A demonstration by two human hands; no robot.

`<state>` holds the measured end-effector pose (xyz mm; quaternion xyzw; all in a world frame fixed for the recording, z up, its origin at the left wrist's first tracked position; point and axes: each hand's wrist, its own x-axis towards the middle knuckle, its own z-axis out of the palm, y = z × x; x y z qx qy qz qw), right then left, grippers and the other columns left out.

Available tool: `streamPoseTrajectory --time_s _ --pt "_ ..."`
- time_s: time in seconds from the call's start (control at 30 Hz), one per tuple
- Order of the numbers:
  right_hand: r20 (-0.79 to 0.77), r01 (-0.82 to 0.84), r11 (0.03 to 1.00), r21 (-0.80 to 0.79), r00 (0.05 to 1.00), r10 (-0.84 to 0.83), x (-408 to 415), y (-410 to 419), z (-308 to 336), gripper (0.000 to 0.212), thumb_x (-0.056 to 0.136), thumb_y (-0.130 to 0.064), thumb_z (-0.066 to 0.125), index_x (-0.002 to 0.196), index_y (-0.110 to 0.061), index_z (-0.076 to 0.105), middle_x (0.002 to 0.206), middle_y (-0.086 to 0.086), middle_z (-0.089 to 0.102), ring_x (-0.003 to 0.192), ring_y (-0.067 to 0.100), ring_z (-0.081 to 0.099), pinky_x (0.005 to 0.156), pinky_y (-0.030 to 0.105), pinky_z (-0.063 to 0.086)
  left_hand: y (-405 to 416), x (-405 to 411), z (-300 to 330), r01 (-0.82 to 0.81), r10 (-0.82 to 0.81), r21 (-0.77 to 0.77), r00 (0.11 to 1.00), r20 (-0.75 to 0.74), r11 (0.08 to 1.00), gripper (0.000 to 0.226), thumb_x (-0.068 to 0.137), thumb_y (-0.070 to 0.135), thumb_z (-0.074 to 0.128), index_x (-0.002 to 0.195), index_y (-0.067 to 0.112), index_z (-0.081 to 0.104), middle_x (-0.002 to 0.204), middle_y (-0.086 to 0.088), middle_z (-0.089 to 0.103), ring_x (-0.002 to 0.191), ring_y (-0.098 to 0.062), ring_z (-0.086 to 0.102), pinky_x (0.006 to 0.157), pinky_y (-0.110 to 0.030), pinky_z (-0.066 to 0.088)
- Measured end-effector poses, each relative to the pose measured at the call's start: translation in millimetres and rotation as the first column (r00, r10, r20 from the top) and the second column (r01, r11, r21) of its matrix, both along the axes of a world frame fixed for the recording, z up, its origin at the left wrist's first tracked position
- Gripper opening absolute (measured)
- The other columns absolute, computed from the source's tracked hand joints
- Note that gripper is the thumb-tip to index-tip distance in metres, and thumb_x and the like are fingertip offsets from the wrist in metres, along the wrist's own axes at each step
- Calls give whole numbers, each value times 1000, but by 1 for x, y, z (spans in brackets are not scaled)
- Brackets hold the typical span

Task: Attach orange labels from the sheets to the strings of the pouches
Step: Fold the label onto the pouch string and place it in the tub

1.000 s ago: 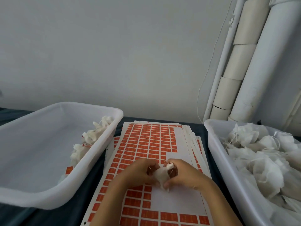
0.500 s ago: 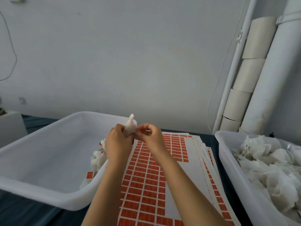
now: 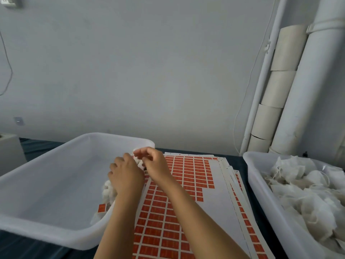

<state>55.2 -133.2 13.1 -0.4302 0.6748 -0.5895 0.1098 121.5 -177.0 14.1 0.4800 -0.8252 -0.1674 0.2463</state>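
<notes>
Over left bin (image 3: 56, 184): your hands have dropped since a moment ago.
Left hand (image 3: 126, 177): grips pouch (image 3: 137, 161).
Right hand (image 3: 154, 162): fingers curled, grip unclear.
Meaning: likely depositing.

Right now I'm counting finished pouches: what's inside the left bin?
In the left bin, a few white pouches lie against its right wall, one orange label showing. The left hand covers part of the pile, so no count.
</notes>
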Motion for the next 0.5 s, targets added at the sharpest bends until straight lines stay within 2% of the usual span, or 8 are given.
streamPoseTrajectory --time_s 0.03,0.1,0.2,0.27,0.33,0.4,0.5 --pt "20 26 1000 -12 999 -26 -3 7 4 29 95 -1 39 105 -11 64 108 3 65 100 11 60 90 26 51 5 -3 2 38 -39 -19 998 -58 999 29 94 14 46 122 11 46 127 -14 51 117 -31 47 95 -40 42" --pt "45 90 996 -16 995 -89 -12 26 12 26 96 -4 40 101 -13 64 102 0 66 96 11 61 83 21 52 15 -11 5 103 -110 -55 983 -149 993 23 94 17 49 117 17 51 123 -7 55 112 -26 51 87 -38 44" --pt "59 237 971 3 970 -237 -33 62 27 25 96 -8 41 93 -18 64 93 -4 66 87 7 62 71 12 47 35 -24 5 167 -178 -63 954 -242 984 14 92 18 55 106 21 53 108 -1 61 89 -16 52 75 -32 44" --pt "76 334 942 27 939 -335 -49 91 38 26 95 -7 41 88 -17 63 87 -3 66 80 6 61 65 13 45 49 -34 3 240 -242 -41 928 -282 970 10 90 18 59 98 21 53 101 -1 61 82 -14 51 71 -31 44" --pt "105 415 908 65 902 -420 -65 121 46 28 92 -3 40 83 -16 63 81 -3 65 76 8 61 66 18 49 65 -48 4 296 -293 -24 924 -247 955 10 90 19 60 96 20 53 98 -1 61 80 -12 50 70 -28 41" --pt "122 486 867 113 859 -497 -80 148 51 31 91 -1 40 78 -16 63 80 -1 65 78 12 62 70 25 53 82 -64 6 367 -371 -54 911 -181 929 15 91 23 59 105 22 55 99 1 61 80 -9 50 69 -24 38" --pt "138 585 794 164 784 -606 -100 183 52 33 89 1 39 71 -14 63 78 3 64 75 16 62 70 30 54 109 -85 7 505 -514 -92 843 -159 858 18 94 18 55 111 20 57 107 1 64 83 -10 53 68 -21 41"
